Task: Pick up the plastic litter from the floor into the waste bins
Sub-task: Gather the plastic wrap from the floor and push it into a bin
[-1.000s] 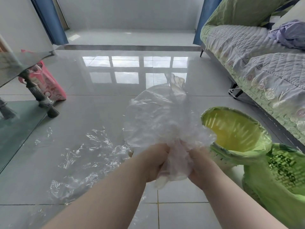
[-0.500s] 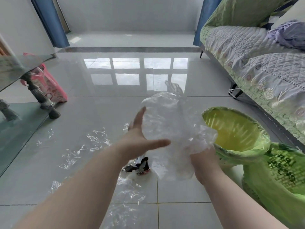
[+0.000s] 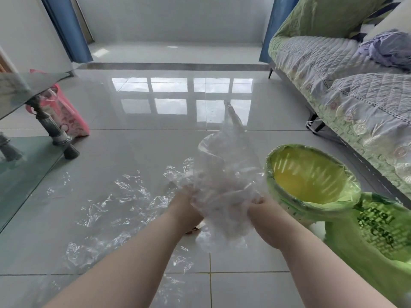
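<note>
Plastic litter was the main thing here: a big crumpled clear bag (image 3: pixel 224 187) was bunched up between both hands, held in the air just left of the green-lined waste bin (image 3: pixel 311 181). Its long axis ran roughly up and away from the person, with a twisted tail poking toward the far window reflection on the floor and the fat wadded end down by the wrists. The left hand (image 3: pixel 186 210) had its grip closed into the left side of the wad, and the right hand (image 3: pixel 264 216) was clenched on the right side, though most of the fingers were buried in plastic so I couldn't really count them. More clear film scraps (image 3: pixel 124 203) were spread flat over the grey tiled floor (image 3: pixel 138 147) to the left and below the arms, honestly hard to make out against the shiny tiles. Something small and dark peeked out under the left wrist, couldn't tell what. The bin's lower part was cut off by the frame edge. A sofa (image 3: pixel 347 70) sat at right, a pink bag (image 3: pixel 66 116) behind a glass bench (image 3: pixel 20 90) leg at left.
</note>
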